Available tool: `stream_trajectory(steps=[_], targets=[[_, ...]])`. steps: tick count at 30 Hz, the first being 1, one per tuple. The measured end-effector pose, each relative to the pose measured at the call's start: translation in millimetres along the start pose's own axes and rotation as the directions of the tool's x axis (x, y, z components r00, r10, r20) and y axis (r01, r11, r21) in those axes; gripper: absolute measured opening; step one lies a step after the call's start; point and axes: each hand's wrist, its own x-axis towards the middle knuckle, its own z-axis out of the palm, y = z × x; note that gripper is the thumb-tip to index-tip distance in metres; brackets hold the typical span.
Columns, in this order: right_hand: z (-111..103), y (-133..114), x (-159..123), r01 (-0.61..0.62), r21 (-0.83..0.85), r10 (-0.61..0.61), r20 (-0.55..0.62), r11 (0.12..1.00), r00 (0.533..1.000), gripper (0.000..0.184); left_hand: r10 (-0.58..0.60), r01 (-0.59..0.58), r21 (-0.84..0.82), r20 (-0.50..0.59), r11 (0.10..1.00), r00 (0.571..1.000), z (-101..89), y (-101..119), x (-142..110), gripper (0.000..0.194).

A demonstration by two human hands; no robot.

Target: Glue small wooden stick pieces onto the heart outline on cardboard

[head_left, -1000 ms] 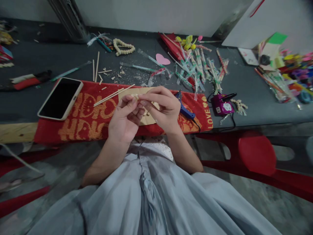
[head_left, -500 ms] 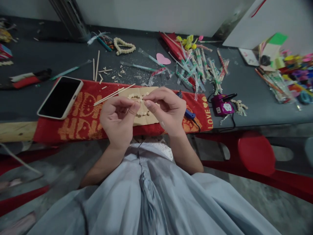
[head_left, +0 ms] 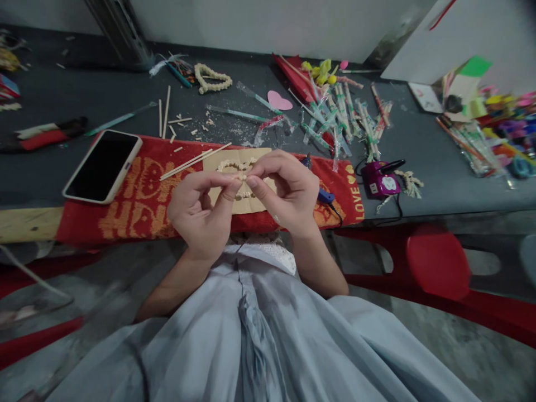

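My left hand [head_left: 201,212] and my right hand [head_left: 288,192] meet fingertip to fingertip, each in a thumb-and-finger pinch. Between them they grip a small pale piece [head_left: 242,177], too small to make out fully. Just beneath lies a cream ring of small knobbly pieces [head_left: 228,164], partly covered by my fingers. It rests on a creased sheet of brown paper [head_left: 247,207] spread over a red towel [head_left: 138,218] with orange lettering. Left of the paper, thin pale sticks [head_left: 190,163] lie across the towel. A blue tool with a black cord [head_left: 325,196] is partly hidden behind my right hand.
A phone [head_left: 103,167] lies at the towel's left end. Farther back are a finished-looking cream heart [head_left: 213,78], a pink paper heart [head_left: 280,100] and many wrapped sticks [head_left: 343,111]. To the right stands a purple box-like device [head_left: 382,181]. Red stools [head_left: 438,262] flank me below the table.
My fingertips have come down slightly and closer together, and the small pale piece shows between them now. My left hand has tilted a little; objects on the table stay put.
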Motion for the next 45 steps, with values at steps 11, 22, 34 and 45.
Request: stream_trajectory(steps=[11, 22, 34, 45], targets=[[1, -3, 1, 0.115, 0.033, -0.114, -0.042, 0.993, 0.993, 0.014, -0.028, 0.027, 0.05, 0.025, 0.998, 0.999, -1.7, 4, 0, 0.01], [0, -1, -2, 0.114, -0.006, -0.114, -0.037, 0.994, 0.993, 0.019, -0.023, 0.022, 0.033, 0.006, 0.999, 1.0, -4.9, 2, -1, 0.019], [-2, -1, -4, 0.133, -0.016, -0.133, -0.034, 0.991, 0.991, 0.014, -0.057, 0.057, 0.025, 0.006, 0.998, 0.998, -6.0, -2, 0, 0.015], [-16, 4, 3, -0.097, -0.032, 0.101, 0.155, 0.995, 0.983, 0.035, -0.349, 0.357, -0.026, 0.163, 0.934, 0.923, -14.6, -14, 1, 0.043]])
